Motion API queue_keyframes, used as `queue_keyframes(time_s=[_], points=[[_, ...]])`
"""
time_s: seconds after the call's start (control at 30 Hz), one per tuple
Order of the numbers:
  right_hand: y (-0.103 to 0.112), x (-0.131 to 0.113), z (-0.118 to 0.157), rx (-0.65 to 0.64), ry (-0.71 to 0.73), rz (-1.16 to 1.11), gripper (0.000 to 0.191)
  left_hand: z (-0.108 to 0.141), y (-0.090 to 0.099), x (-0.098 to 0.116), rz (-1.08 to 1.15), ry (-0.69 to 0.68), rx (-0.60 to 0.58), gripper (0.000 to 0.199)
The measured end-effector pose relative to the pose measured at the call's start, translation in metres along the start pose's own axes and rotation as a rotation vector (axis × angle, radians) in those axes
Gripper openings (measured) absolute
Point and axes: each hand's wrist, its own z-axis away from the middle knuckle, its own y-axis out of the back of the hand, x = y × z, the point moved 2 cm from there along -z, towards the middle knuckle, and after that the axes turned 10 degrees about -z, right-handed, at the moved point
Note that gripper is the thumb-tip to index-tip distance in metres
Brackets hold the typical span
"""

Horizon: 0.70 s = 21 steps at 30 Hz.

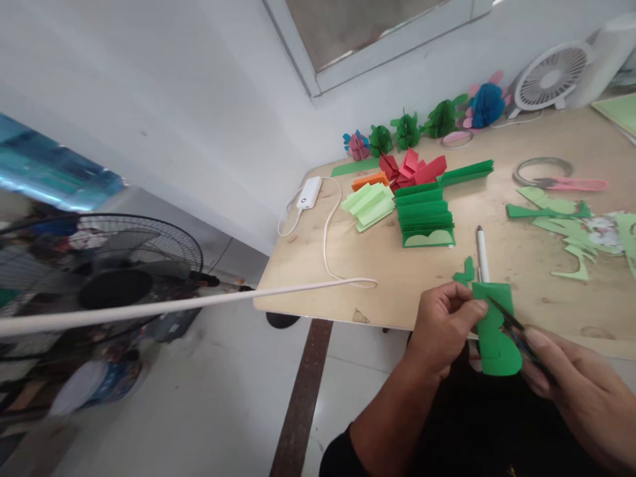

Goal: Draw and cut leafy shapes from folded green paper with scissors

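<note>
Near the table's front edge my left hand (447, 318) pinches a piece of green paper (491, 358) between thumb and fingers. The paper has a rounded lobe at its lower end and a straight upper edge. My right hand (571, 384) grips dark scissors (517, 326), their blades lying at the paper's right side near its top. Just beyond the paper lies a white pen (482, 255), its dark tip pointing away from me. A small green paper scrap (465, 271) rests beside my left hand.
Folded green paper (424, 215), light green paper (370, 207) and red paper (412, 169) lie mid-table. Paper scraps (571, 228), pink-handled scissors (576, 184) and a tape roll (527, 165) are rightward. A small fan (549, 79) stands behind. A white cable (325, 238) crosses the left side.
</note>
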Motion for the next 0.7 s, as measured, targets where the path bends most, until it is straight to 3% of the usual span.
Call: queue_keyframes(time_s=[0.1,0.7], points=[[-0.001,-0.003,0.0,-0.055,-0.006,-0.002,0.062,0.001,0.0,0.0,-0.001,0.002,-0.001,0.026],[-0.001,0.005,0.004,-0.068,-0.035,-0.035,0.059,0.003,0.0,0.001,0.034,0.002,0.012,0.031]])
